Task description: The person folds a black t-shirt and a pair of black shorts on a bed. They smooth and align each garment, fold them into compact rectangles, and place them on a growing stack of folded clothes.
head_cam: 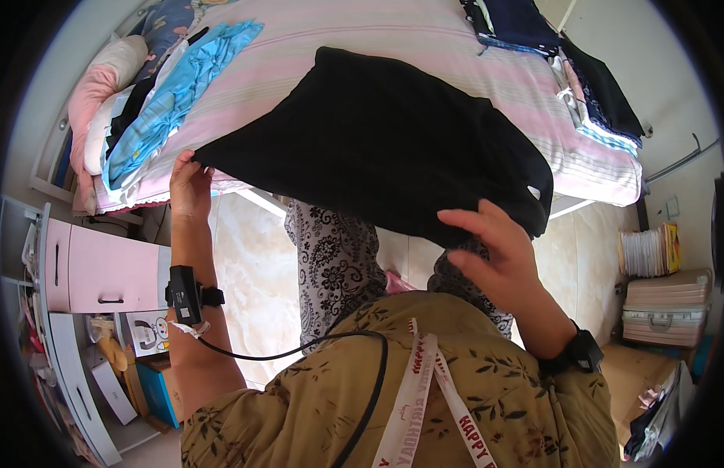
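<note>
A black cloth garment (pixel 373 140) is spread over the near edge of the bed, its lower part hanging above my lap. My left hand (pixel 191 181) pinches its left corner between thumb and fingers. At the garment's lower right, my right hand (pixel 490 251) has its fingers apart, close to the edge and a small white tag (pixel 534 191). Whether the right fingertips touch the cloth is unclear. Black devices are strapped to both my wrists.
The bed's striped pink sheet (pixel 268 76) lies beyond. Blue clothing (pixel 163 111) and pillows are at the left, folded dark clothes (pixel 517 26) and a garment pile (pixel 601 99) at the right. Pink drawers (pixel 113 269) stand left; a suitcase (pixel 666 307) stands right. A black cable crosses my front.
</note>
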